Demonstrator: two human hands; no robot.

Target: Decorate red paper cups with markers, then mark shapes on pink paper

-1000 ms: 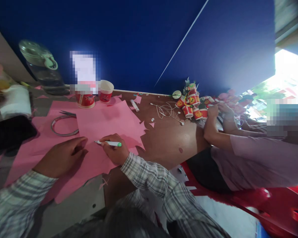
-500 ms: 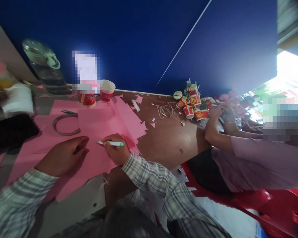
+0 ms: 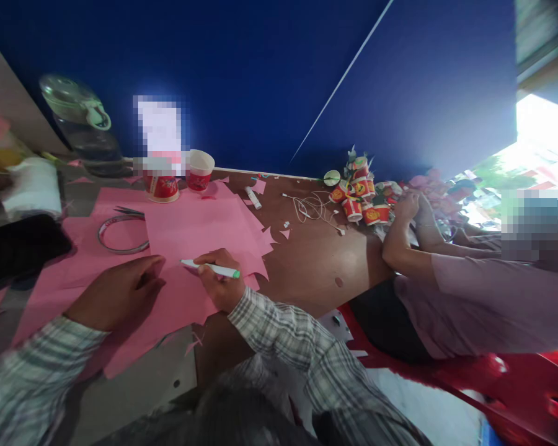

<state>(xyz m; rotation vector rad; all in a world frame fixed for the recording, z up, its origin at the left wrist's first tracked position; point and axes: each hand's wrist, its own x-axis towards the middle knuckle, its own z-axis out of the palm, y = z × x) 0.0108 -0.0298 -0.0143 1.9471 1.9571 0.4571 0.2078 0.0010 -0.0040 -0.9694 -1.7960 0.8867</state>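
Pink paper sheets (image 3: 199, 223) lie overlapped in front of me, their right edges cut into points. My right hand (image 3: 221, 282) is closed around a white marker (image 3: 216, 269) with a green end. The marker's tip is at the paper; whether it touches, I cannot tell. My left hand (image 3: 121, 294) rests on the paper to the left, thumb and forefinger a little apart, with nothing seen between them. Beyond it lie a thin ring (image 3: 123, 251), like a tape roll, and the dark points of scissors (image 3: 130, 212). No mark shows on the paper.
Two red paper cups (image 3: 199, 170) stand at the back, one partly blurred out. A clear jug (image 3: 79, 124) and a black phone (image 3: 25, 248) are at left. Rightward lie a glue tube (image 3: 253, 197), a white cable (image 3: 311, 207), decorated cups (image 3: 363, 186) and a seated person (image 3: 483, 297).
The marker has tilted, its green end shifting slightly right and down with my right hand. The paper's bulge at the right looks flatter. My left hand stays in place.
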